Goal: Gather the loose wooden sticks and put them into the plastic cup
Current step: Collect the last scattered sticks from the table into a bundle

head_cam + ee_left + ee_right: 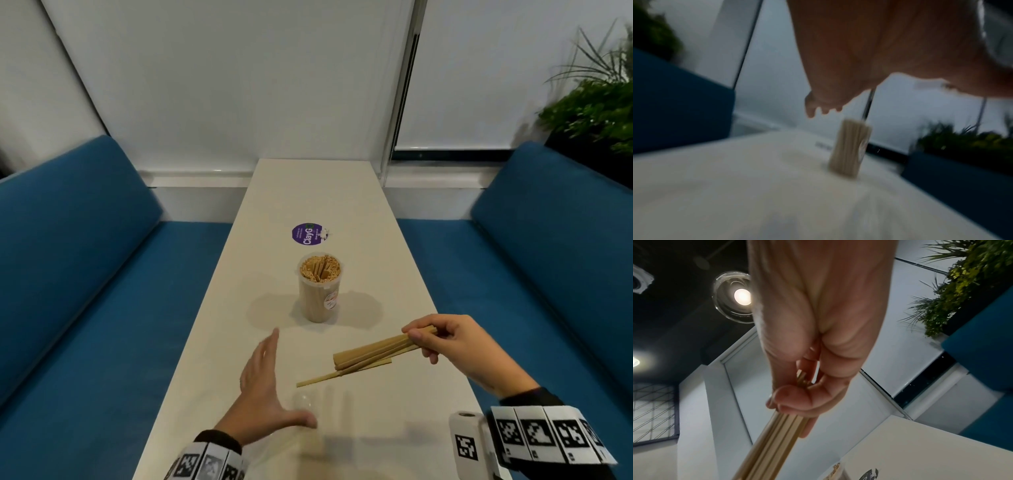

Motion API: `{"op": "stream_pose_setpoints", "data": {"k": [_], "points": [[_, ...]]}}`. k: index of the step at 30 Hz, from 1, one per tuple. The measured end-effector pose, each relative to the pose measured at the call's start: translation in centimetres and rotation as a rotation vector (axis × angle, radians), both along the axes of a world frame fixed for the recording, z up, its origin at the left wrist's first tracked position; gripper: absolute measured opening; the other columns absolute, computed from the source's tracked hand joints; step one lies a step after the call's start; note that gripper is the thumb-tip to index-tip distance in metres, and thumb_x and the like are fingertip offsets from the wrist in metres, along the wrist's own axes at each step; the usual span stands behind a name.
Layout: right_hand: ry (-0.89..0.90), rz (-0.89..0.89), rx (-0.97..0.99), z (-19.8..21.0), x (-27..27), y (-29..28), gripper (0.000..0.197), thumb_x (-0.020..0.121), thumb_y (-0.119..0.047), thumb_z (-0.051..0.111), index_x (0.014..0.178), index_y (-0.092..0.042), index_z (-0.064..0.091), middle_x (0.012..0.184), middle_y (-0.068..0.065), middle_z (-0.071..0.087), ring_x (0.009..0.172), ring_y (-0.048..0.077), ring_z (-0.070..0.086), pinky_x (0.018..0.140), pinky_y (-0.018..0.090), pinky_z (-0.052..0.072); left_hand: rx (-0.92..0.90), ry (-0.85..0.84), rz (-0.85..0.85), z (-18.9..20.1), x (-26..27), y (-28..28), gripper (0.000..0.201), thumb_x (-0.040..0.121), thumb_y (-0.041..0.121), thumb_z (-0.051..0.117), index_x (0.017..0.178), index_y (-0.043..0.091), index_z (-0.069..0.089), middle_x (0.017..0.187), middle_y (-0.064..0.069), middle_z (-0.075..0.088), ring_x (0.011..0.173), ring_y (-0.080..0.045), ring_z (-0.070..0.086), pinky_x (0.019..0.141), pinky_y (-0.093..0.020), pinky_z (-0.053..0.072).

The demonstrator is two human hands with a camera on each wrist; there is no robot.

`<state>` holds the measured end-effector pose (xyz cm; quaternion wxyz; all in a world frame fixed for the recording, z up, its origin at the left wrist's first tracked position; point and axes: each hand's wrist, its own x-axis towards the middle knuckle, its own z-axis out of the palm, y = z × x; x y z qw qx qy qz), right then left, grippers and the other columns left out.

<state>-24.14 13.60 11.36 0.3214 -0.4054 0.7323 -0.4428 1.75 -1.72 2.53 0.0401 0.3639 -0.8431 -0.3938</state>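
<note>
A clear plastic cup (319, 291) packed with upright wooden sticks stands mid-table; it also shows blurred as the cup (849, 149) in the left wrist view. My right hand (452, 339) grips one end of a bundle of wooden sticks (370, 353), their far ends lowered toward the table. In the right wrist view the bundle (772, 443) runs out from under my curled fingers (797, 400). One thin stick (318, 379) juts out below the bundle at the table surface. My left hand (263, 387) hovers flat with straight fingers, left of the sticks, holding nothing.
A round purple lid (307, 233) lies beyond the cup on the long white table (376, 428). Blue bench seats (85, 274) flank both sides. A plant (596, 102) stands at the back right. A white wall closes the far end.
</note>
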Motion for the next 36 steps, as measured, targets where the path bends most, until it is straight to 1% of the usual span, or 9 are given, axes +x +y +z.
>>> {"op": "stream_pose_setpoints", "data": {"k": [3,9,13,15,18,22,31,34,36], "points": [[-0.004,0.05,0.024,-0.1,0.8,-0.8,0.009,0.085,-0.016,0.066,0.086,-0.019,0.074,0.06,-0.003,0.064,0.054,0.005,0.056,0.058,0.016,0.049,-0.178,0.087,-0.199,3.8,-1.4,1.4,0.127,0.051,0.071,0.071,0.136,0.045,-0.019,0.141,0.028,-0.008,0.132,0.003,0.0,0.113,-0.026,0.008],[-0.049,0.142,0.007,0.3,2.6,-2.1,0.008,0.085,-0.019,0.066,0.088,-0.018,0.074,0.062,-0.004,0.065,0.056,0.006,0.056,0.059,0.018,0.049,-0.306,0.114,-0.288,4.2,-4.2,3.4,0.068,0.087,0.051,0.053,0.143,0.034,0.021,0.132,0.01,0.046,0.108,-0.008,0.051,0.09,-0.02,0.043],[-0.019,0.136,-0.001,0.2,3.7,-2.6,0.014,0.088,-0.031,0.06,0.096,-0.023,0.068,0.061,-0.007,0.06,0.055,0.004,0.052,0.058,0.017,0.046,-0.236,0.15,-0.202,4.0,-4.3,3.7,0.028,0.095,0.043,0.043,0.116,0.024,0.046,0.097,0.006,0.058,0.078,-0.008,0.053,0.068,-0.021,0.04],[-0.005,0.052,-0.06,-0.1,4.5,-3.0,0.034,0.084,-0.045,0.056,0.115,-0.031,0.055,0.079,-0.01,0.062,0.065,0.0,0.056,0.061,0.015,0.044,-0.045,0.22,-0.154,4.0,-4.4,3.8,0.017,0.096,0.038,0.044,0.101,0.023,0.047,0.081,0.007,0.054,0.064,-0.005,0.046,0.061,-0.022,0.036],[-0.118,-0.066,-0.255,-0.7,5.8,-3.8,0.058,0.077,-0.05,0.055,0.13,-0.041,0.035,0.115,-0.013,0.057,0.101,0.007,0.062,0.081,0.024,0.05,0.288,0.259,-0.107,4.5,-4.5,3.9,0.016,0.096,0.038,0.043,0.092,0.023,0.048,0.072,0.008,0.047,0.056,-0.003,0.041,0.057,-0.019,0.036],[0.132,-0.024,-0.411,-1.1,7.4,-4.4,0.018,0.089,-0.04,0.052,0.103,-0.034,0.061,0.101,-0.017,0.064,0.096,0.001,0.06,0.078,0.018,0.05,0.636,0.267,-0.122,5.1,-4.7,4.6,0.022,0.095,0.041,0.045,0.088,0.02,0.049,0.062,0.008,0.044,0.049,-0.002,0.042,0.053,-0.015,0.037],[0.329,0.076,-0.341,-1.5,7.4,-4.6,0.017,0.094,-0.022,0.052,0.083,-0.034,0.06,0.086,-0.01,0.056,0.084,0.005,0.055,0.065,0.014,0.048,0.614,0.234,-0.09,5.3,-4.7,4.8,0.032,0.094,0.046,0.043,0.077,0.02,0.048,0.05,0.012,0.049,0.05,-0.005,0.049,0.048,-0.015,0.036],[0.341,0.121,-0.322,-1.6,7.6,-4.6,0.012,0.09,-0.026,0.06,0.093,-0.037,0.057,0.095,-0.012,0.05,0.091,0.002,0.052,0.071,0.01,0.046,0.595,0.242,-0.047,5.4,-4.9,5.0,0.037,0.091,0.049,0.046,0.071,0.018,0.048,0.046,0.01,0.05,0.046,-0.005,0.049,0.047,-0.014,0.038],[0.325,0.137,-0.322,-1.8,7.7,-4.4,0.038,0.083,-0.031,0.067,0.11,-0.046,0.044,0.111,-0.014,0.044,0.099,0.001,0.05,0.08,0.009,0.045,0.574,0.26,-0.005,5.4,-5.0,5.1,0.039,0.089,0.049,0.05,0.066,0.017,0.048,0.044,0.009,0.049,0.043,-0.005,0.046,0.049,-0.014,0.039]]}}
